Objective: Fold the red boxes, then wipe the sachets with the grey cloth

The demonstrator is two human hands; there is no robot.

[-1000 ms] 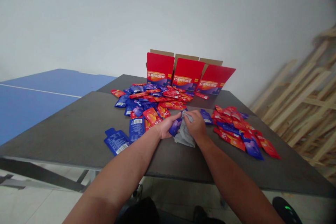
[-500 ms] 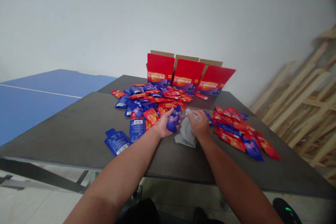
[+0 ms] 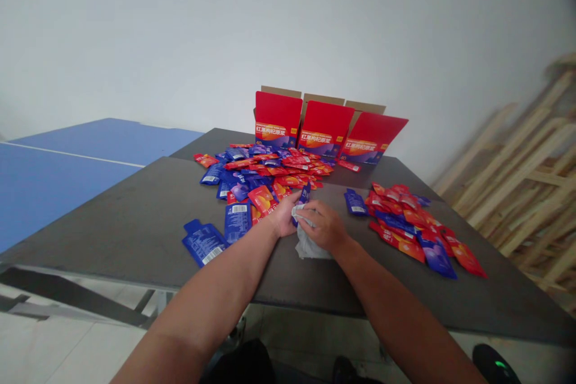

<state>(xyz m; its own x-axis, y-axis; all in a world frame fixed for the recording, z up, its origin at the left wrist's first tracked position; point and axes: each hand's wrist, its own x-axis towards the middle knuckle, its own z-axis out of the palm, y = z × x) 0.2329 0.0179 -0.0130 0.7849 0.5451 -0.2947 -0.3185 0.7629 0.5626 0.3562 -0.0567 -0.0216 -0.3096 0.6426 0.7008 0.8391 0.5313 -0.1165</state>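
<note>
Held in my left hand (image 3: 284,216) is a blue pouch (image 3: 305,194), its top end showing above the fingers. My right hand (image 3: 324,227) grips a grey cloth (image 3: 310,247) and presses it against the pouch's face, hiding most of it. A large heap of red and blue pouches (image 3: 265,169) lies just beyond my left hand. Closer to me, two blue pouches rest with their printed backs up, one of them a spouted-looking pouch (image 3: 204,243). To the right of my right hand is a smaller pile of pouches (image 3: 405,216), with a single blue pouch (image 3: 355,202) at its left edge.
Three red cartons (image 3: 321,129) with raised flaps stand in a row at the back of the dark table (image 3: 135,216). A blue table (image 3: 67,174) adjoins on the left. Wooden slats (image 3: 535,192) lean at the right against the pale wall.
My right hand has moved left, bringing the cloth from beside the blue pouch onto its face. The pouch in my left hand has turned more edge-on.
</note>
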